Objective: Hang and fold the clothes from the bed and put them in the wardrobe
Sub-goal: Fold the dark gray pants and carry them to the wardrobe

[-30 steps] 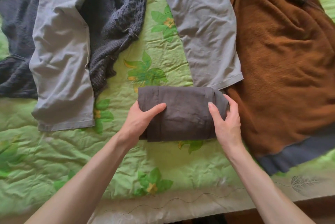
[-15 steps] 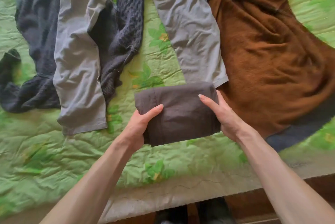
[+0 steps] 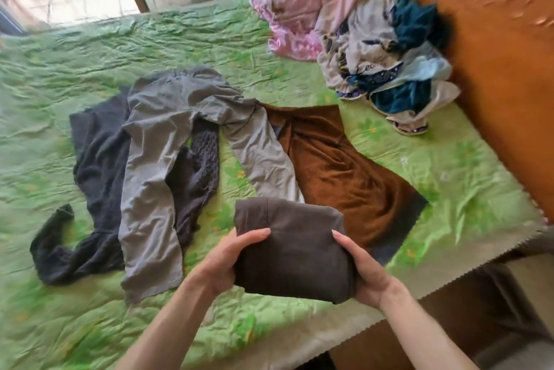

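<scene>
- One folded dark brown garment [image 3: 292, 249] sits between two hands, lifted just above the near edge of the bed [image 3: 90, 49].
- The left hand [image 3: 227, 261] clamps the garment's left side, thumb across the top and fingers hidden beneath.
- The right hand [image 3: 364, 267] clamps the right side in the same way, thumb on top.
- Three garments lie spread flat on the green flowered bedcover: one pair of grey trousers [image 3: 168, 142], one dark knitted sweater [image 3: 96, 160] partly under the trousers, and one rust-brown garment [image 3: 335, 172] to their right with a grey hem.
- One trouser leg overlaps the rust-brown garment's left edge.
- One heap of crumpled clothes [image 3: 380, 43] lies at the far right of the bed, against the orange headboard [image 3: 494, 40]; pink, white, teal and pale blue pieces show, but their number cannot be counted.
- A white piece in the heap carries dark script lettering, too blurred to read.
</scene>
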A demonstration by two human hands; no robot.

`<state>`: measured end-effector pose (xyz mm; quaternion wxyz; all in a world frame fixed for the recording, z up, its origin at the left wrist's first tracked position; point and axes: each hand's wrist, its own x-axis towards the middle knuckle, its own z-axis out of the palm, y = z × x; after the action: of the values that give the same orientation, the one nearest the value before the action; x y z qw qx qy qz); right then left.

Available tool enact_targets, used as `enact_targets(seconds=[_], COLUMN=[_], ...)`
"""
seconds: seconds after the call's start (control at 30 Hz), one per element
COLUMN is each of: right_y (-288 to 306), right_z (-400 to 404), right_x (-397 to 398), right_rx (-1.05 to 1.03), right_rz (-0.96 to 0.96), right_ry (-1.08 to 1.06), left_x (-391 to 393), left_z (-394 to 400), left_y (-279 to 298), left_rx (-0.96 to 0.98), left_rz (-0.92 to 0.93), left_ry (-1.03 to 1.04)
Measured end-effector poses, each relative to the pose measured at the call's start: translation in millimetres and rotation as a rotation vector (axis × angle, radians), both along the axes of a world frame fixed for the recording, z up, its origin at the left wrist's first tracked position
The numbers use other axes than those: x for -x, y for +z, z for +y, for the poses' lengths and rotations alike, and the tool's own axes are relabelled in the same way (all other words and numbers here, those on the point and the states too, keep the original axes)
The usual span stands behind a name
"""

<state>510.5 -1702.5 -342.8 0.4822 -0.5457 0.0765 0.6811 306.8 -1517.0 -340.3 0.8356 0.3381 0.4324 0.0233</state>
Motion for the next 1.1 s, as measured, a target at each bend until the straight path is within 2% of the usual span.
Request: enact_targets(seconds=[0.23, 0.4, 0.7, 0.8, 1.1], right_y=[52, 75, 111, 115, 136], right_z=[-47, -84, -150, -176, -268], right_x=[26, 29, 30, 33, 42], right_rx=[-0.255, -0.259, -0.054, 0.085, 0.241], right_rz=[0.092, 0.017, -0.545, -0.709, -1.001], right_ry=[-0.359, -0.498, -0.852, -0.969, -1.186], left_x=[-27, -63, -134, -148, -185], left_z=[-5, -18, -64, -92, -194], left_y=[55, 76, 101, 106, 126], left_rx=[-0.001, -0.021, -0.097, -0.131, -0.159], left_rz=[-0.136, -0.177, -0.186, -0.191, -0.196], left_ry=[-0.279, -0.442, -0.620, -0.670, -0.841])
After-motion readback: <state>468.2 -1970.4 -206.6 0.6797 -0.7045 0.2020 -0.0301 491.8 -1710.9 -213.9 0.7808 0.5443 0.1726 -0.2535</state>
